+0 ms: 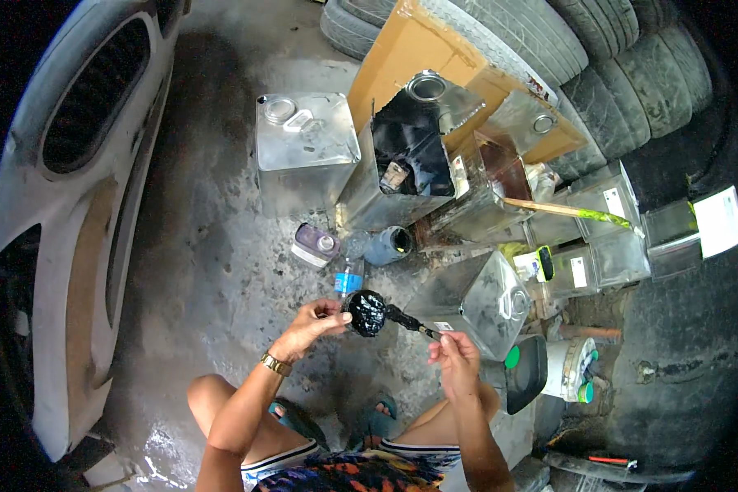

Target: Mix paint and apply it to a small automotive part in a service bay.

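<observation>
- A pale grey car bumper [74, 197] with dark openings stands at the far left.
- The grey floor [221, 107] is stained with dark marks.
- A square metal can [307, 135] is upright, and beside it there is a cut-open can [355, 205], black inside.
- A wooden stick [549, 207], yellow-green at one end, lies across a brown-stained can [461, 215].
- Behind these cans are brown cardboard [377, 66] and stacked tyres [525, 37].
- A small purple can [307, 248] is near a blue-grey container [381, 248].
- At the right, a white bucket [559, 365] is just beside a black tub [533, 385].
</observation>
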Motion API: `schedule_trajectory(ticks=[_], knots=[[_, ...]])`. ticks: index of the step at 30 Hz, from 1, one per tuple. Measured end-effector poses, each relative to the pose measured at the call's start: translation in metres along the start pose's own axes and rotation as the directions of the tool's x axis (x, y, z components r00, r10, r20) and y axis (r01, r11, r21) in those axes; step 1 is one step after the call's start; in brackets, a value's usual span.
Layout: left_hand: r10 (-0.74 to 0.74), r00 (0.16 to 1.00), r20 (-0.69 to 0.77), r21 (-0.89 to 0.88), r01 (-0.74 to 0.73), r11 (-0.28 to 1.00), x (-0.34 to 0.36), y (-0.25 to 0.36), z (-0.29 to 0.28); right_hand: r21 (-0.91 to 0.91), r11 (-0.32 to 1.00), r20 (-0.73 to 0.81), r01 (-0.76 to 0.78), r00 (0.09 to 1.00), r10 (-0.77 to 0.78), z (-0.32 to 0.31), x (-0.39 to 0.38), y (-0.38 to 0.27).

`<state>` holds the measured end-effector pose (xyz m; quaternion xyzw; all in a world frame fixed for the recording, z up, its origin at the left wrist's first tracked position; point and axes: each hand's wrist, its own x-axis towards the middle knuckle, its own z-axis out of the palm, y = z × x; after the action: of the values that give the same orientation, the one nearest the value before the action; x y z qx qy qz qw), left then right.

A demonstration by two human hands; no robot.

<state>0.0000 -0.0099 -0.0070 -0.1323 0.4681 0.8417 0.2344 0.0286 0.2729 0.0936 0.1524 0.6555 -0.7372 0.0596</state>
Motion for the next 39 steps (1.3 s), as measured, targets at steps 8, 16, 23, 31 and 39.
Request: schedule_trajectory(ticks=[8, 16, 23, 31, 39], knots=[[-0.026, 0.997, 0.069, -0.081, 0.032, 0.996, -0.001, -0.002, 0.014, 0.460, 0.867, 0.130, -0.194, 0.980, 0.150, 0.036, 0.019, 0.049], [0.020, 0.999, 0.027, -0.062, -0.019, 0.998, 0.001, 0.000, 0.003, 0.324, 0.935, -0.019, -0.141, 0.988, 0.156, 0.022, 0.000, 0.045], [0.021, 1.000, 0.002, -0.064, -0.021, 0.998, -0.002, 0.004, 0.008, 0.281, 0.960, 0.032, 0.008, 0.999, -0.018, 0.006, -0.007, 0.032], [-0.022, 1.000, -0.008, -0.062, 0.022, 0.998, 0.000, 0.003, 0.010, 0.131, 0.983, 0.049, 0.129, 0.989, -0.136, 0.006, -0.001, 0.051], [0.019, 1.000, -0.022, -0.072, -0.021, 0.997, -0.001, 0.010, 0.006, 0.195, 0.979, 0.072, -0.061, 0.996, 0.048, -0.015, -0.009, 0.020]])
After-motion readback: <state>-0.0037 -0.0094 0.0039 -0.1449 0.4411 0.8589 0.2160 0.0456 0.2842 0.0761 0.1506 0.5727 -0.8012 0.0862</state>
